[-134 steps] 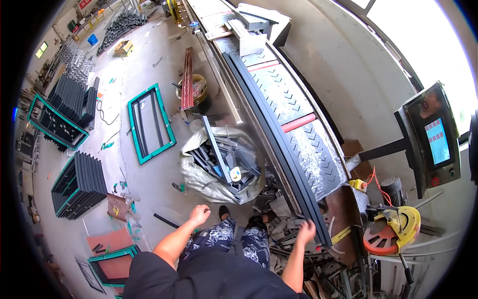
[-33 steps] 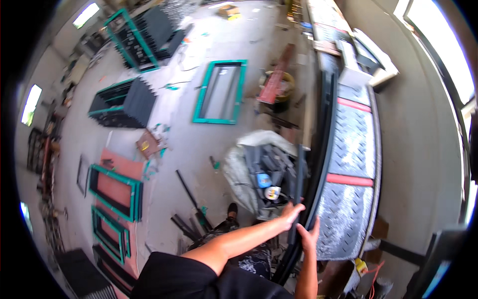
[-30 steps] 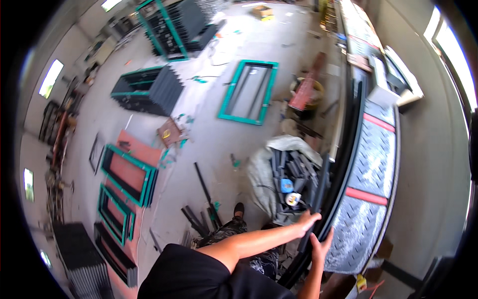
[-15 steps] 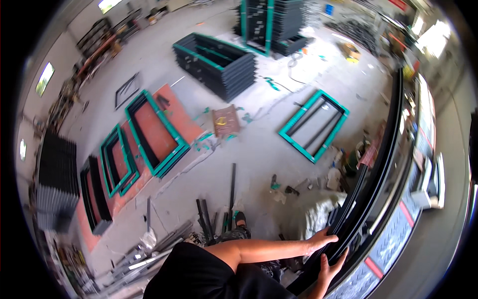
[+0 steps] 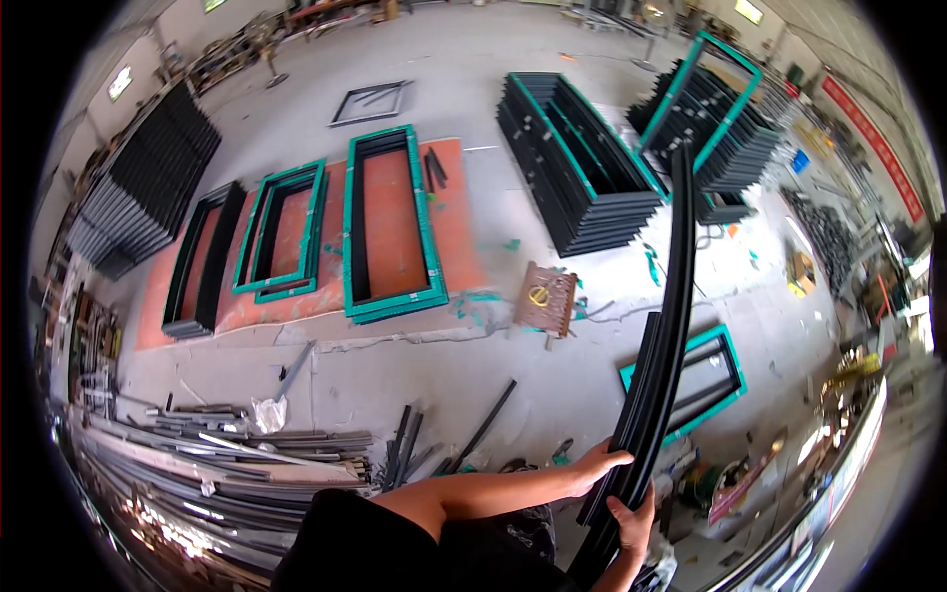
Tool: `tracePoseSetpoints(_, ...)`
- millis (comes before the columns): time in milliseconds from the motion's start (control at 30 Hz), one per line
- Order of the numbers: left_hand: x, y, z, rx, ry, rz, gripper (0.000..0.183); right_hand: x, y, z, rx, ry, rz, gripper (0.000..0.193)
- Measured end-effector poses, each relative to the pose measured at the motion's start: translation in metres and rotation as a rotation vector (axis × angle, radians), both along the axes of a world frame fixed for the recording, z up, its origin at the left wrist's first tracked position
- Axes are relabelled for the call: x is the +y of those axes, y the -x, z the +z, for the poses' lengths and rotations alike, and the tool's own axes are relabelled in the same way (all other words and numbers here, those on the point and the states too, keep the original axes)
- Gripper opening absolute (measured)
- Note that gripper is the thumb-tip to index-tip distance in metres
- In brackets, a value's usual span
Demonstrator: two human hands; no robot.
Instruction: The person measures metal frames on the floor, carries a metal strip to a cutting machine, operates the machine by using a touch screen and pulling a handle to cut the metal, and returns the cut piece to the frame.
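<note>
Both my hands hold a bundle of long black metal bars [image 5: 663, 355] that reaches up and away from me across the right of the view. My left hand [image 5: 596, 466] grips the bundle from the left side, low down. My right hand [image 5: 631, 519] is wrapped around it just below, near the lower edge. The bars' far end points toward stacks of black frames [image 5: 582, 163]. The lower ends of the bars are hidden behind my arm and body.
Green-edged frames [image 5: 390, 227] lie on an orange mat on the concrete floor. A frame [image 5: 702, 380] lies under the bars. Loose bars and scrap [image 5: 247, 449] pile up at lower left. A small wooden pallet [image 5: 546, 296] sits mid-floor. Black frame stacks [image 5: 138, 183] stand at far left.
I have turned left, away from the long machine table toward the open floor, carrying the bar bundle. Both hands keep their grip on the bars.
</note>
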State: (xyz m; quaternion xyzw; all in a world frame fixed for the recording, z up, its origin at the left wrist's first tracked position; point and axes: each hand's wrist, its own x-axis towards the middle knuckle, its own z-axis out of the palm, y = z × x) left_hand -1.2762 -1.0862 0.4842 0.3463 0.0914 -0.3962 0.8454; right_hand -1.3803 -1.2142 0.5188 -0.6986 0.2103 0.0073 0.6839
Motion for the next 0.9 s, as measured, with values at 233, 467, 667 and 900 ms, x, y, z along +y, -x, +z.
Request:
tracePoseSetpoints(233,0.052,-0.128,-0.040,0.192,-0.031,0.212,0.044,0.026,-0.168,-0.036,0.123,0.146,0.303,0.085)
tracePoseSetpoints(467,0.097,-0.261,-0.042,0.265,-0.165,0.365,0.043,0.049,-0.345,-0.052,0.172,0.025,0.583,0.070)
tracePoseSetpoints(667,0.156,-0.346,-0.069,0.213,-0.074,0.470,0.047,0.098,-0.453,-0.059,0.371,-0.275,0.623,0.062)
tracePoseSetpoints(900,0.251,-0.437,-0.136,0.268,-0.063,0.466,0.052,0.192,-0.547,-0.096,0.518,-0.322,0.627,0.063)
